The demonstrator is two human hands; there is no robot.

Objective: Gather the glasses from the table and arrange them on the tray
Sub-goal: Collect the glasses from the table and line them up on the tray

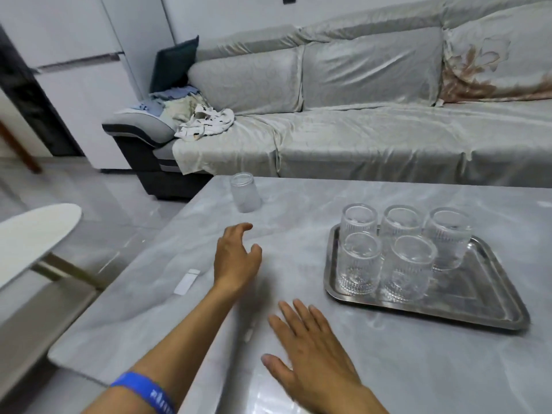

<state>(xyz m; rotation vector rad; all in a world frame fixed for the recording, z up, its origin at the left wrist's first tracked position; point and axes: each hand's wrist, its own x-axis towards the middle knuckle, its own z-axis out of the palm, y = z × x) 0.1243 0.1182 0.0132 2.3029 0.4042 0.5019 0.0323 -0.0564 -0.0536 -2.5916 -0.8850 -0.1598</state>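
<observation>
A frosted glass (245, 192) stands alone near the far left edge of the grey marble table (388, 369). Several clear ribbed glasses (401, 243) stand close together in two rows on the left part of a steel tray (490, 300) at the right. My left hand (237, 258) hovers over the table below the frosted glass, fingers apart and curled, holding nothing. My right hand (310, 354) lies lower, palm down with fingers spread, empty, to the left of the tray.
A small white flat object (186, 281) lies on the table near its left edge. A grey covered sofa (373, 135) runs behind the table, with crumpled cloths (206, 122) on its left end. A white round tabletop (33, 234) stands at the left.
</observation>
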